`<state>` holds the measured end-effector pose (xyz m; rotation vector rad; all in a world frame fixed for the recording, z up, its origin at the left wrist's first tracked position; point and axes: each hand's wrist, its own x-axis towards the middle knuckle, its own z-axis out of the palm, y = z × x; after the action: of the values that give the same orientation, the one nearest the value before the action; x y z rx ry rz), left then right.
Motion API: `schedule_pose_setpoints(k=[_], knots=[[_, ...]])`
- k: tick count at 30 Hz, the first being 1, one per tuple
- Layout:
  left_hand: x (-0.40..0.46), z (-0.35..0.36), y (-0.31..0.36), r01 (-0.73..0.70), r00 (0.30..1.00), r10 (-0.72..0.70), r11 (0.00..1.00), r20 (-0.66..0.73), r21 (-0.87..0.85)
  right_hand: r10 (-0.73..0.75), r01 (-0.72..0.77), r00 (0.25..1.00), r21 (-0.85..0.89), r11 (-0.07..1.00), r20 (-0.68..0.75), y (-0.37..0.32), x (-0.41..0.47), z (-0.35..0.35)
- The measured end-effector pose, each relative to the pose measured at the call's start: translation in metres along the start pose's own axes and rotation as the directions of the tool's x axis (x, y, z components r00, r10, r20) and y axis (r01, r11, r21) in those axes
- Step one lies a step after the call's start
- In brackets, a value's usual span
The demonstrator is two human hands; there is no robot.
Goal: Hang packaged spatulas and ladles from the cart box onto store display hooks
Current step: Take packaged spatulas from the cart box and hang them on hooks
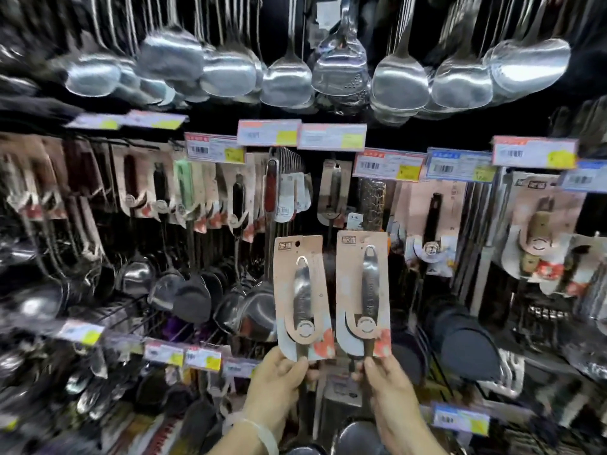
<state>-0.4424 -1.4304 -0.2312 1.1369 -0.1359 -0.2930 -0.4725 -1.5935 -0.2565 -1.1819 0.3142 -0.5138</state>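
I hold two packaged utensils upright, side by side, in front of the display wall. My left hand (279,379) grips the stem below the left pink card (300,297), which has a steel handle with a hook end. My right hand (384,379) grips the stem below the right pink card (363,293), whose steel handle has a loop end. Both cards show a hang hole near the top. The utensils' heads are below the frame's edge, partly hidden. Behind the cards hang carded utensils on a hook (333,192).
Bare steel spatulas and ladles (285,80) hang in a row overhead. Price tags (331,136) line the hook rails. Carded utensils crowd the left (141,188) and right (430,224) of the wall, with dark ladle heads (193,300) lower down.
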Motion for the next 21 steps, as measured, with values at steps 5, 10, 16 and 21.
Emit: schedule_pose_setpoints(k=[5,10,16,21], knots=[[0.001,-0.024,0.008,-0.013,0.995,0.011,1.0,-0.098,-0.024,-0.01,0.015,0.999,-0.092,0.996,0.051,-0.016,0.007,0.025],[0.016,-0.025,0.028,-0.045,0.996,0.046,0.999,-0.08,0.015,-0.1,0.116,0.989,-0.155,0.981,0.109,-0.05,0.021,0.064],[0.035,-0.028,0.054,-0.072,0.997,0.072,0.997,-0.013,0.005,-0.233,0.246,0.963,-0.086,0.965,0.137,-0.08,0.039,0.108],[0.042,-0.038,0.064,-0.089,0.995,0.089,0.996,0.036,0.009,-0.267,0.274,0.959,-0.068,0.959,0.099,-0.087,0.052,0.126]])
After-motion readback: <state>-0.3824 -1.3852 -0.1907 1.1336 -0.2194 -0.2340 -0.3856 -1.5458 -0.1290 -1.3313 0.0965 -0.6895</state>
